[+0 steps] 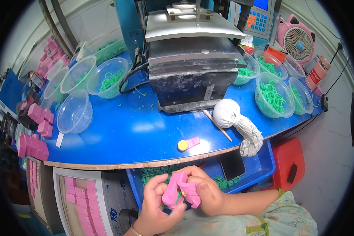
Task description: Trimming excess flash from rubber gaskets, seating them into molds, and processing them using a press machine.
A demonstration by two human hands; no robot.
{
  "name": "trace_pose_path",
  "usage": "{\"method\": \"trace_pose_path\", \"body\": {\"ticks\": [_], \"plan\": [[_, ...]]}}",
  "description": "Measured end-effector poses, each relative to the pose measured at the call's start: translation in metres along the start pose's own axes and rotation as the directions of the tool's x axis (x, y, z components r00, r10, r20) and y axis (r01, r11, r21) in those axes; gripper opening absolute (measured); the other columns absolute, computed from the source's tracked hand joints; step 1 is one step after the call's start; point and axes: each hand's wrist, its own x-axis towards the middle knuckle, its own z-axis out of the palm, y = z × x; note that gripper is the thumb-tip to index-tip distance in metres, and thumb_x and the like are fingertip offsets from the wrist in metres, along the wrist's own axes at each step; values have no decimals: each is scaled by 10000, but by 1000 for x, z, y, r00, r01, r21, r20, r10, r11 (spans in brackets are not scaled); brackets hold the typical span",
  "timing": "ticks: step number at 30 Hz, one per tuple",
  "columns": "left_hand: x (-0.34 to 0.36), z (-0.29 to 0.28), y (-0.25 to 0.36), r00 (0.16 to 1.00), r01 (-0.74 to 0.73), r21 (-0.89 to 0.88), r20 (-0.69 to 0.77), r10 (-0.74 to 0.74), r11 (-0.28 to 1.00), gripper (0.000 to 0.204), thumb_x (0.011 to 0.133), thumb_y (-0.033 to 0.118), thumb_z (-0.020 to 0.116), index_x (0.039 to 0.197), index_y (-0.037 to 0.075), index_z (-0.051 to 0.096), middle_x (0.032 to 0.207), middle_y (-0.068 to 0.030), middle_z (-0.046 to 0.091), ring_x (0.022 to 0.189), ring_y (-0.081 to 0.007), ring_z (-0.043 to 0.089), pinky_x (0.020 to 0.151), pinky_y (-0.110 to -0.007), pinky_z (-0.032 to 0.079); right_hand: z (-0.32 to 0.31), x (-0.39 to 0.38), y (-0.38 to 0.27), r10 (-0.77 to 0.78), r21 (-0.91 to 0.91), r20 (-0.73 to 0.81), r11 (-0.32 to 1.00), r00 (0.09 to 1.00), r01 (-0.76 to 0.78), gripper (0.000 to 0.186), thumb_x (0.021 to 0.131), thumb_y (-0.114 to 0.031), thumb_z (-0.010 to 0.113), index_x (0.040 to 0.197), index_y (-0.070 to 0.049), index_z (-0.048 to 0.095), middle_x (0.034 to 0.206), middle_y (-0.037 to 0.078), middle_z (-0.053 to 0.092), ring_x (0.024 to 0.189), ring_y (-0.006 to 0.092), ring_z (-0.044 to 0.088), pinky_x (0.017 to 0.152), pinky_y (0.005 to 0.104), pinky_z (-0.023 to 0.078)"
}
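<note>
In front of my body, both hands hold a pink rubber mould (173, 193) above a blue tray. My left hand (155, 208) grips its left block, fingers behind and thumb at the lower edge. With my right hand (210, 194) I pinch the right part, which is bent and folded away from the block. A thin green piece (178, 197) shows in the gap between the two parts. Below and behind the hands, loose green pieces (149, 175) and a dark phone (232, 166) lie in the blue tray (265, 167).
A metal press (192, 82) stands on the blue table (118, 137). Plastic bowls with green pieces (273, 96) flank it. Nearer are a white cloth bundle (232, 118), a wooden stick (220, 128) and a pink strip with yellow disc (183, 145). Pink blocks (33, 146) sit at left.
</note>
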Motion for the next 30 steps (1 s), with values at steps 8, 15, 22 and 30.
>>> {"method": "trace_pose_path", "body": {"ticks": [8,15,22,30], "plan": [[8,-16,-16,985,-173,-499,-84,152,849,644,667,345,777,1132,51,443,1150,-190,452,1145,-315,436,980,-429,338,-2,6,-12,53,-12,75,999,996,-53,345,970,-219,318,989,47,537,1095,160,477,981,239,483,872,324,376],[11,-25,-13,997,-42,-965,-56,-46,259,570,883,583,303,1119,90,464,799,-162,559,593,-261,520,526,-443,441,9,0,-15,378,-257,530,925,759,-281,276,882,-267,528,788,-9,497,735,115,496,673,237,511,621,347,415],[7,-25,-13,998,47,-933,30,-53,356,456,905,491,270,1149,134,414,828,-202,538,550,-236,477,557,-387,409,0,12,-34,217,-360,304,928,928,-99,425,752,-395,689,885,-57,469,706,94,530,635,230,556,537,334,431],[7,-5,-7,931,9,-806,-208,-298,592,375,904,401,276,1088,105,413,872,-169,542,715,-246,541,610,-368,470,0,41,-35,-290,-359,357,835,888,417,348,741,-49,666,1067,1,553,756,77,605,541,153,551,496,265,441]]}}
